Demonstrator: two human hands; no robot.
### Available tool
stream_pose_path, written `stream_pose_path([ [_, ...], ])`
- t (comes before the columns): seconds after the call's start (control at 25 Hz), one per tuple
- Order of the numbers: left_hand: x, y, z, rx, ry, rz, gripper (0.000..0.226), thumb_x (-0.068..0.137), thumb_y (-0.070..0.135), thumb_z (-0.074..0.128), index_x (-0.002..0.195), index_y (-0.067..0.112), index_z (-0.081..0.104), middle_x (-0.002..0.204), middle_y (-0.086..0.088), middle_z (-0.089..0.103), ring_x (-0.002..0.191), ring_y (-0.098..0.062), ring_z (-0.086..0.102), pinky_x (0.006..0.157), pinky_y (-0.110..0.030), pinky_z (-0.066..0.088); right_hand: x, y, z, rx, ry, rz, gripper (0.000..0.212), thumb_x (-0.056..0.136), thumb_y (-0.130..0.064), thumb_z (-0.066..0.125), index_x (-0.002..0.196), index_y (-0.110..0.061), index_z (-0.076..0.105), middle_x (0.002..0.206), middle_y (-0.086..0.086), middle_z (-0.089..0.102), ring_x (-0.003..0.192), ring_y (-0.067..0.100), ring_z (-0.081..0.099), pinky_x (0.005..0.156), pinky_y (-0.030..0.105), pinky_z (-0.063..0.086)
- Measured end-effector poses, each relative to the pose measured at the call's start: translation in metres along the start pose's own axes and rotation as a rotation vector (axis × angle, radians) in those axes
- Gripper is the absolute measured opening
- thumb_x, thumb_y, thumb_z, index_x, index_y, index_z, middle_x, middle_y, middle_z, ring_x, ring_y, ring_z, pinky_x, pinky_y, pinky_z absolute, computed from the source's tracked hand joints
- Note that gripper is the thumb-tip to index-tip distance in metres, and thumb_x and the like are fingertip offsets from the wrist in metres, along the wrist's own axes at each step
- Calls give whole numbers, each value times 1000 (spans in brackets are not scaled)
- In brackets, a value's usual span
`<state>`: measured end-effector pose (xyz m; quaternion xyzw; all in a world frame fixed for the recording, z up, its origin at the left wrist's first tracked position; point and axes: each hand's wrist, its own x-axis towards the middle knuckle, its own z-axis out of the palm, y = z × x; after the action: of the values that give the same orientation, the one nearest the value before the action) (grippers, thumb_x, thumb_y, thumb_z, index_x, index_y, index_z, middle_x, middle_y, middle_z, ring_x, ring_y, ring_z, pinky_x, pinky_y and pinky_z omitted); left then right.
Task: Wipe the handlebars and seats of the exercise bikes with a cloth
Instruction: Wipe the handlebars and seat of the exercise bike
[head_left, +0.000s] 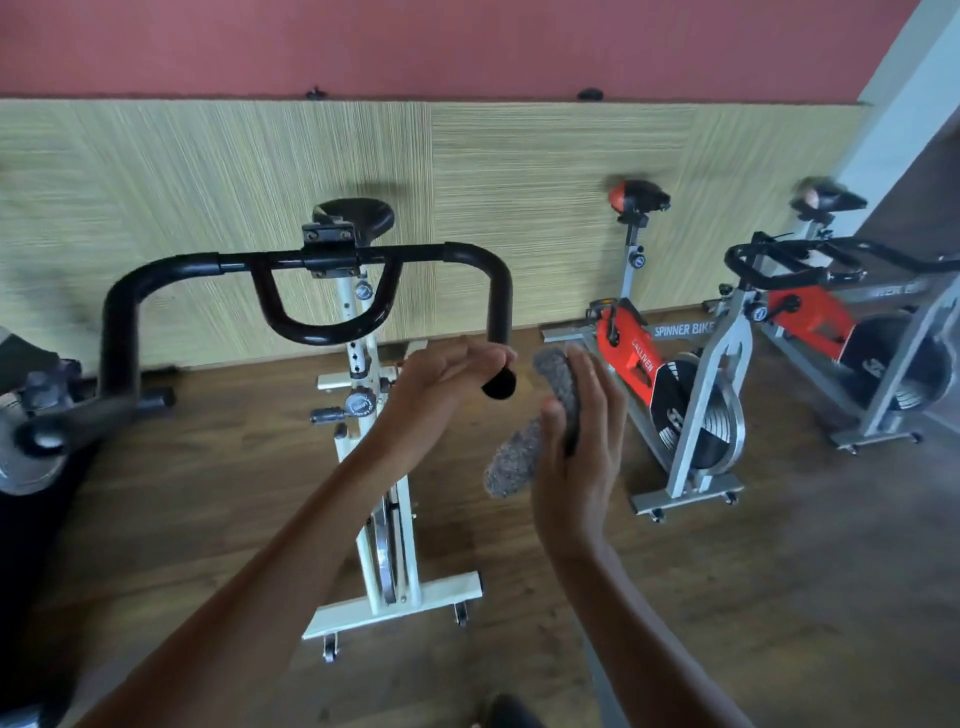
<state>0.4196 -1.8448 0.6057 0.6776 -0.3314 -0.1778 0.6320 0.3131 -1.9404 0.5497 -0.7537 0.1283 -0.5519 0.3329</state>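
While the right hand (582, 447) stands upright with its fingers nearly straight, its thumb presses the grey fluffy cloth (519, 457) against the palm, so the cloth is pinched between thumb and fingers; one end shows above the thumb and the other hangs below it to the left. The cloth is held in the air, just right of the handlebar (311, 260) end and apart from it. The left hand (441, 379) reaches to the lower right end of that black handlebar, fingers stretched out and touching the bar just above its end cap; no curl round the bar is visible, though motion blur limits certainty. The handlebar belongs to the white exercise bike (395, 603), which stands directly ahead with its black seat (358, 215) visible beyond the bar. To the right stands a red-and-grey bike (693, 431) lettered "SPINNER BIKE", and further right a second bike of the same kind (893, 338), each with its own seat and black bars. A dark machine (36, 415) is partly visible at the left edge. All units stand on a wooden floor (779, 571) before a pale textured wall panel (208, 182), with a red wall (467, 41) above.
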Motion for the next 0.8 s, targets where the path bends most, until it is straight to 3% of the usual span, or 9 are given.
stream_pose_path([
  [0.12, -6, -10, 3, -25, 30, 114, 19, 98, 24, 57, 101, 15, 74, 96, -6, 74, 98, -22, 69, 96, -41, 50, -18, 8, 19, 48, -17, -57, 47, 106, -30, 37, 143, -2, 44, 140, 10, 43, 135, 4, 38, 110, 21, 34],
  [0.24, -7, -21, 8, -42, 74, 231, 25, 96, 20, 53, 100, 2, 71, 96, -20, 69, 95, -34, 66, 93, -46, 50, -24, 23, 42, 72, 46, -154, 46, 107, -28, 36, 147, -5, 38, 143, 12, 40, 135, 21, 40, 112, 34, 37],
  [0.32, -3, -24, 9, -21, 77, 279, 27, 97, 18, 51, 93, -5, 67, 87, -21, 64, 85, -27, 61, 88, -42, 48, -22, 36, 59, 43, 82, -295, 45, 108, -28, 34, 148, -8, 31, 150, 12, 32, 140, 30, 35, 115, 41, 34],
  [0.4, 5, -29, 7, -27, 93, 321, 30, 101, 20, 51, 88, -4, 66, 79, -8, 64, 83, -11, 59, 87, -29, 46, -16, 56, 82, 57, 148, -474, 47, 109, -25, 33, 154, -14, 24, 161, 5, 21, 146, 33, 25, 120, 45, 26],
  [0.48, 11, -34, 9, -33, 102, 382, 33, 103, 21, 49, 88, -2, 68, 83, -2, 67, 83, -8, 62, 87, -24, 49, -5, 70, 104, 107, 243, -572, 54, 109, -25, 31, 159, -27, 10, 166, -11, 5, 150, 27, 14, 122, 45, 20],
  [0.56, 11, -44, 16, -30, 129, 498, 32, 103, 17, 46, 79, 6, 65, 72, 5, 65, 70, -5, 59, 72, -19, 49, 2, 79, 118, 172, 333, -657, 56, 109, -29, 29, 158, -34, 3, 164, -18, -1, 152, 19, 9, 123, 43, 18],
  [0.68, 8, -57, 27, -20, 207, 662, 33, 102, 15, 44, 74, 15, 61, 63, 10, 59, 59, -4, 54, 57, -16, 43, 17, 84, 125, 204, 407, -773, 49, 108, -28, 31, 156, -24, 20, 163, 2, 18, 151, 25, 16, 123, 41, 20],
  [0.76, 12, -64, 32, 24, 267, 754, 30, 101, 20, 46, 88, 6, 69, 73, 3, 59, 64, -8, 55, 56, -16, 43, 18, 86, 124, 194, 459, -834, 46, 107, -21, 36, 149, -7, 28, 157, 22, 30, 147, 37, 27, 121, 45, 27],
  [0.8, 14, -66, 33, 37, 281, 785, 32, 101, 23, 47, 98, 1, 70, 77, 0, 57, 67, -10, 53, 56, -16, 42, 17, 88, 124, 165, 494, -841, 45, 106, -21, 39, 148, -5, 31, 155, 24, 34, 146, 37, 30, 119, 46, 30],
])
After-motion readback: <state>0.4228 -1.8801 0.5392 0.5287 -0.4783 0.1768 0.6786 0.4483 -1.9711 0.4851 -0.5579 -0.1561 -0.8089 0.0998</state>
